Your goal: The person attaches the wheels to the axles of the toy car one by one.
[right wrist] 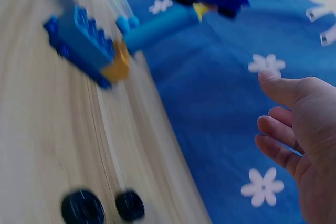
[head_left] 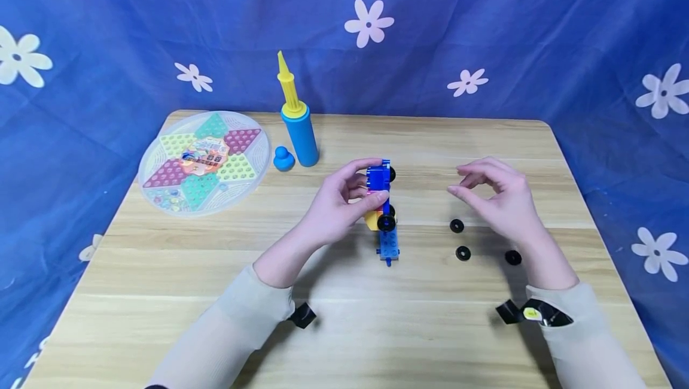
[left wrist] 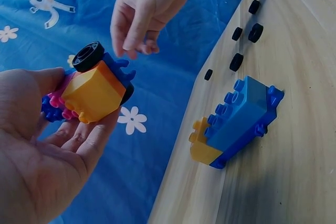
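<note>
My left hand (head_left: 339,206) grips a small toy block car (head_left: 379,178) above the table, thumb on one side and fingers on the other. The car has a blue base, pink and orange blocks, and black wheels; a wheel (left wrist: 88,56) shows close up in the left wrist view. Below it on the table stands a second block vehicle (left wrist: 239,119), blue with an orange-yellow block at one end and bare axle pegs. To the right, my right hand (head_left: 500,197) hovers with loosely bent fingers, thumb and fingertips apart, holding nothing. Loose black wheels (head_left: 463,253) lie beneath and beside it.
A round Chinese checkers board (head_left: 253,188) lies at the back left of the wooden table (head_left: 420,329). Beside it are a small blue knobbed piece (head_left: 283,159) and an upright blue hand pump (head_left: 301,137) with a yellow nozzle. Blue flowered cloth (head_left: 420,36) hangs behind.
</note>
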`<state>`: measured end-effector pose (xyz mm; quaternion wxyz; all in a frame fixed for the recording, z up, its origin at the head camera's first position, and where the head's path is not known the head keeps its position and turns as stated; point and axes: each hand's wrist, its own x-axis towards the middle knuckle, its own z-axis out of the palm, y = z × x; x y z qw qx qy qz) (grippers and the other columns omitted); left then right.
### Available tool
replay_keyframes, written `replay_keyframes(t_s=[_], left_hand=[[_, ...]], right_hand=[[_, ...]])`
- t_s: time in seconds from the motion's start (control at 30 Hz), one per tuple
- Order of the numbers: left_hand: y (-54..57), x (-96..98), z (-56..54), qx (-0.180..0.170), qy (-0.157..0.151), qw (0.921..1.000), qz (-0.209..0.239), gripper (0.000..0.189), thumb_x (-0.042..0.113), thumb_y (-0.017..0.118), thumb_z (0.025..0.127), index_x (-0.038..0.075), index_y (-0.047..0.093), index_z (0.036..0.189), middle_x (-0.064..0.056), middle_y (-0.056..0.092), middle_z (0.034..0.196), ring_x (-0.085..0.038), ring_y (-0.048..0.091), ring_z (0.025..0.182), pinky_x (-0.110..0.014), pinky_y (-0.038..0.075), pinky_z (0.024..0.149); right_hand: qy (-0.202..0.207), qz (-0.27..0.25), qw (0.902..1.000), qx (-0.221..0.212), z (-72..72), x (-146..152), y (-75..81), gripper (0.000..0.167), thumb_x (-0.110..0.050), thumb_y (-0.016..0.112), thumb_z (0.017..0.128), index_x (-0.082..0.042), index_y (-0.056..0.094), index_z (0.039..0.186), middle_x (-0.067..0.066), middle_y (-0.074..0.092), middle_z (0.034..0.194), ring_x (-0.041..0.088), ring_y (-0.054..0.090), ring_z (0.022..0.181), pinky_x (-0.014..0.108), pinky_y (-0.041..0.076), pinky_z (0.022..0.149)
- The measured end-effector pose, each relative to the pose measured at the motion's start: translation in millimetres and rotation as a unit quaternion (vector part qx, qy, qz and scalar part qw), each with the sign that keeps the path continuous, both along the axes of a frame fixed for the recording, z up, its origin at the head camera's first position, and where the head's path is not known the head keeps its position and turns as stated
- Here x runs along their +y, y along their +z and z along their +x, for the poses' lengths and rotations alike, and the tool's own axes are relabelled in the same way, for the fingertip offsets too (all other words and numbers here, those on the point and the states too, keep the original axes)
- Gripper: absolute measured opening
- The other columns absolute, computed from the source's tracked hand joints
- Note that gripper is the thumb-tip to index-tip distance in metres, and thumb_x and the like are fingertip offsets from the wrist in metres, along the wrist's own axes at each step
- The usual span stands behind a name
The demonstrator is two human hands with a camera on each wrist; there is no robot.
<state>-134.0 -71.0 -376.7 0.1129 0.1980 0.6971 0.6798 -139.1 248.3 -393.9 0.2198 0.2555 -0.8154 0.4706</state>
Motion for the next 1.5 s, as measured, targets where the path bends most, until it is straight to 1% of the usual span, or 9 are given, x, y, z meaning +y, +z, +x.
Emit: replay_keyframes(t_s=[0.17,0.37,0.53,0.77,0.87,1.03,1.2,1.37,1.5], left_hand=[[-0.4,-1.9,-0.1,-0.003,0.003,1.0000,-0.005,0.055,0.007,0.075,0.100,0.012,0.055,0.151,-0.013,0.072,0.123,-0.028,0.075,0.103,-0.039,0.063,0.088],[-0.4,-3.7,0.2,-0.004,0.003,0.9999,-0.014,0.054,0.009,0.075,0.100,0.013,0.055,0.150,-0.012,0.072,0.121,-0.027,0.075,0.103,-0.038,0.062,0.090],[-1.0,-5.4,0.9,-0.005,0.005,0.9999,-0.012,0.054,0.007,0.074,0.100,0.012,0.055,0.150,-0.013,0.072,0.121,-0.028,0.075,0.102,-0.038,0.063,0.089],[-0.7,-7.3,2.3,-0.010,0.005,0.9998,-0.019,0.055,0.008,0.075,0.100,0.013,0.054,0.151,-0.013,0.072,0.122,-0.028,0.075,0.102,-0.038,0.063,0.088],[-0.9,-7.6,2.5,-0.013,0.004,0.9997,-0.020,0.054,0.009,0.075,0.100,0.013,0.055,0.151,-0.012,0.072,0.123,-0.028,0.075,0.102,-0.039,0.063,0.089],[-0.9,-7.8,1.6,-0.009,0.003,0.9998,-0.017,0.054,0.008,0.075,0.100,0.013,0.055,0.150,-0.012,0.073,0.122,-0.028,0.075,0.101,-0.038,0.063,0.088],[-0.1,-7.7,1.4,-0.005,0.002,0.9998,-0.017,0.054,0.008,0.075,0.100,0.013,0.055,0.150,-0.013,0.073,0.120,-0.029,0.075,0.099,-0.039,0.063,0.086],[0.2,-7.5,1.4,-0.005,0.003,0.9997,-0.023,0.054,0.009,0.075,0.100,0.014,0.055,0.150,-0.012,0.073,0.121,-0.028,0.075,0.100,-0.038,0.063,0.087],[0.0,-7.4,1.0,-0.004,0.003,0.9996,-0.028,0.054,0.010,0.076,0.100,0.014,0.055,0.150,-0.012,0.073,0.120,-0.028,0.075,0.100,-0.038,0.063,0.087]], right_hand=[[-0.034,-0.004,0.9990,-0.030,-6.2,14.6,5.7,0.035,0.025,0.082,0.074,0.013,0.074,0.106,0.015,0.071,0.091,0.011,0.069,0.079,0.019,0.057,0.080],[-0.087,0.003,0.9921,-0.090,-34.6,56.6,-29.4,0.037,0.016,0.084,0.080,0.009,0.074,0.115,0.010,0.069,0.099,0.008,0.068,0.082,0.015,0.056,0.076],[-0.144,0.055,0.9738,-0.167,-49.6,82.9,-50.5,0.047,-0.008,0.088,0.088,0.002,0.070,0.131,0.015,0.066,0.119,0.022,0.068,0.095,0.013,0.052,0.076],[-0.223,0.114,0.9352,-0.250,-56.7,99.6,-71.5,0.064,-0.031,0.082,0.095,0.006,0.059,0.143,0.026,0.056,0.135,0.043,0.062,0.114,0.043,0.050,0.092],[-0.236,0.131,0.9277,-0.258,-59.8,104.3,-80.9,0.063,-0.031,0.078,0.098,0.009,0.058,0.142,0.031,0.055,0.134,0.047,0.059,0.118,0.057,0.047,0.100],[-0.243,0.145,0.9280,-0.243,-63.7,108.8,-90.0,0.048,-0.028,0.071,0.103,0.009,0.067,0.133,0.029,0.056,0.123,0.043,0.056,0.108,0.056,0.043,0.093],[-0.249,0.141,0.9296,-0.232,-61.7,106.4,-87.1,0.045,-0.027,0.071,0.104,0.008,0.068,0.132,0.027,0.057,0.121,0.042,0.057,0.105,0.052,0.043,0.089],[-0.241,0.106,0.9382,-0.225,-55.4,98.7,-73.6,0.044,-0.024,0.070,0.104,0.006,0.065,0.136,0.027,0.063,0.123,0.038,0.065,0.102,0.027,0.049,0.080],[-0.225,0.079,0.9521,-0.192,-47.5,87.5,-58.8,0.041,-0.019,0.071,0.103,0.005,0.066,0.135,0.025,0.070,0.113,0.024,0.066,0.093,0.010,0.046,0.073]])
